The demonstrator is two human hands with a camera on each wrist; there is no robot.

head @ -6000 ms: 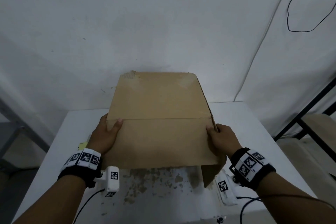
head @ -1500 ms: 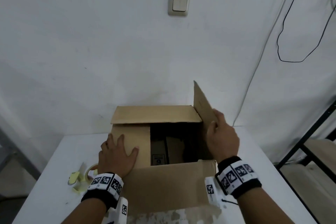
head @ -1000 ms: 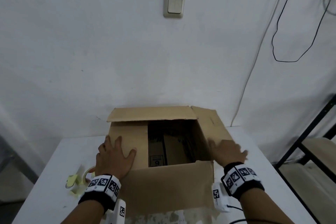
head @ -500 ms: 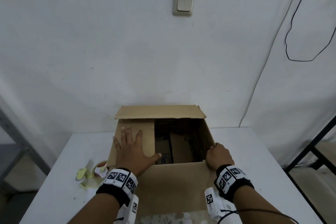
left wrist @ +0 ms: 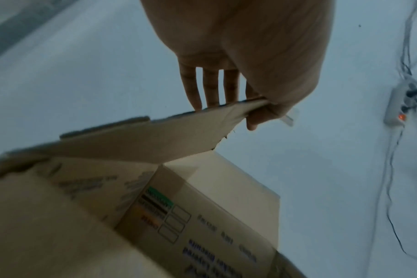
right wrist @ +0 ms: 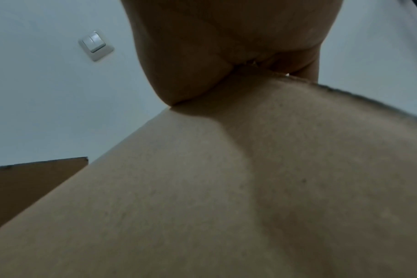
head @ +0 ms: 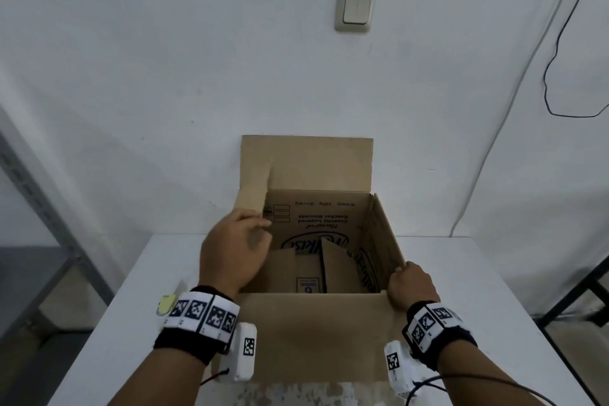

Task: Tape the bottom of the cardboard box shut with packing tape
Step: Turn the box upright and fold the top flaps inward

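We are looking at a cardboard box [head: 306,330] of plain brown corrugated board, matt and slightly fibrous outside, its cut edges showing rough and frayed where the left hand [left wrist: 245,56] is pinching a flap [left wrist: 155,139]. Inside, the walls are carrying dull printed ink in blue and green. The table [head: 478,290] is showing a smooth white coating, worn away to blotchy patches along the near edge [head: 296,394]. The wall [head: 164,59] is looking matt and painted, the light switch [head: 355,9] smooth cream plastic. We are wearing black cloth wristbands [head: 184,344] with matt printed paper-like markers and white plastic camera housings [head: 244,351].
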